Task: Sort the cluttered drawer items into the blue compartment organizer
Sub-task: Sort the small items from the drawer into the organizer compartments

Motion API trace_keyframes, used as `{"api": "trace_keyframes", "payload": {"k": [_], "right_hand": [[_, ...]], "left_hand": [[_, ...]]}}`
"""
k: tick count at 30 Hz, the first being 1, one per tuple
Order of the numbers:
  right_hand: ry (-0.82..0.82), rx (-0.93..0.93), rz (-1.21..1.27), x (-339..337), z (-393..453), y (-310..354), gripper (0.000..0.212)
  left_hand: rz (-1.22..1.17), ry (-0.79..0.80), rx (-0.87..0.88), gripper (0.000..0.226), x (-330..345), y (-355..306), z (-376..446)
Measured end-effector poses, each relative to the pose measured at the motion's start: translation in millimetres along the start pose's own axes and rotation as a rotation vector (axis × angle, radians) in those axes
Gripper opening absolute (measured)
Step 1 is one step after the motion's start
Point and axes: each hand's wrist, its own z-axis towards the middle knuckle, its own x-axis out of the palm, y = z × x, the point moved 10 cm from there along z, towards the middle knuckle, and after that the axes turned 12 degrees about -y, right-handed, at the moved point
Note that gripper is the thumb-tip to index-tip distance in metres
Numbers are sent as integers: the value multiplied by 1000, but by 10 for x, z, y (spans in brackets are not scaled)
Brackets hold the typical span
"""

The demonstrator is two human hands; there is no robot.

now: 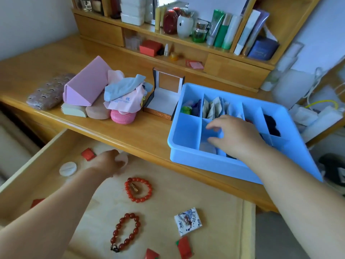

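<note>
Left hand [110, 161] gripped pale round pad [123, 159] in drawer [186, 202] | organizer [186, 135] up-right | right hand [233, 135] relaxed, empty, over it.

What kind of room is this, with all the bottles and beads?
Probably a bedroom or dressing corner at home. A wooden desk has an open drawer holding bead bracelets, and the shelf above carries cosmetic bottles and tubes.
</note>
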Motion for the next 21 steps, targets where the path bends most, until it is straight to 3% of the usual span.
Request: {"api": "trace_keyframes", "payload": {"k": [3,4,6,9,11,12,17,21], "right_hand": [[-500,-44,294,-592,-351,123,11],[-586,-96,379,-703,-527,235,8],[-522,-116,593,-644,-792,476,6],[-67,81,967,-112,-1028,829,18],[151,183,1097,157,-1193,982,17],[143,183,1091,148,-1222,990,9],[-106,168,826,-372,-907,437,15],[-201,161,442,-682,-362,-128,11]], "left_hand": [[-520,30,-181,14,-84,60,-438],[-746,65,-230,13,-117,22,-651],[-1122,205,-219,21,-198,-256,-1105],[-1436,381,-103,37,-327,-810,-1697],[-1492,406,-20,39,-403,-1112,-1938],[-1500,395,14,35,-440,-1225,-2013],[-1269,164,47,20,-461,-1117,-2003],[-1016,81,-91,11,-182,-472,-1889]]}}
